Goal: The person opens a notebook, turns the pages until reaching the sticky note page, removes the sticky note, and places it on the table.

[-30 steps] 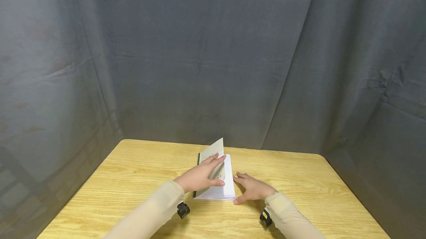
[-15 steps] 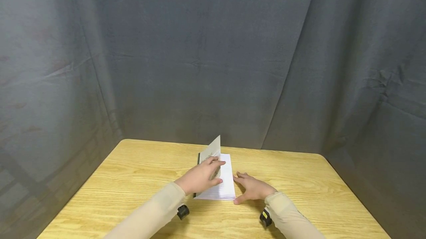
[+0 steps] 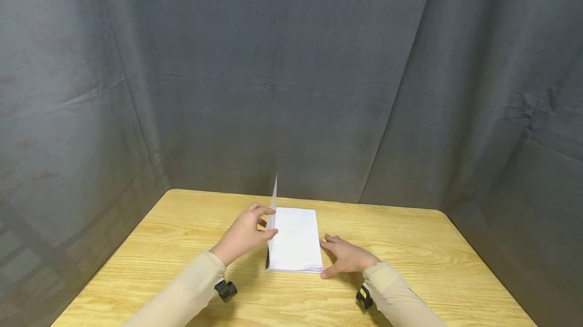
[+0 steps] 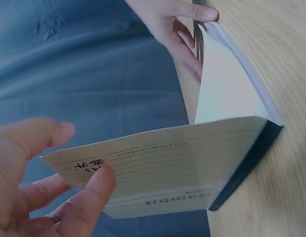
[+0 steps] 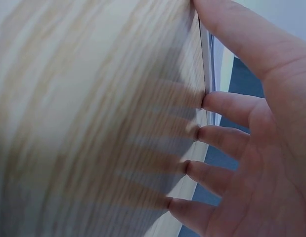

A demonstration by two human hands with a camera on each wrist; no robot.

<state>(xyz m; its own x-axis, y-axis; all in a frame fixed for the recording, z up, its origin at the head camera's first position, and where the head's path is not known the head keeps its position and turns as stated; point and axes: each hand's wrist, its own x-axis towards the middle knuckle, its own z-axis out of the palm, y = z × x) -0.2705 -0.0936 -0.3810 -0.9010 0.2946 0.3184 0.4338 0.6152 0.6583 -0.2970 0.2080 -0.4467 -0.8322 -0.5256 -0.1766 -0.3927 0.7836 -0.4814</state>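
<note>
A notebook [image 3: 298,241] lies on the wooden table, its lined white pages facing up and its dark spine strip on the left. Its tan front cover [image 4: 162,163] stands nearly upright along the spine; printed text, including "A5", shows on its outer face. My left hand [image 3: 243,233] holds the cover at the free edge, with fingertips on the printed face and the thumb at the edge. How firm this hold is cannot be seen. My right hand [image 3: 348,258] rests at the notebook's right side, its spread fingers [image 5: 227,140] touching the page edges.
The light wooden table [image 3: 196,231] has rounded back corners. Grey curtains [image 3: 273,89] hang behind it and on both sides. Each wrist carries a small black camera, such as the left one [image 3: 225,290], below the beige sleeve.
My left hand has moved left, swinging the notebook cover from a slant over the pages to nearly upright. More of the white page shows. The right hand has stayed in place.
</note>
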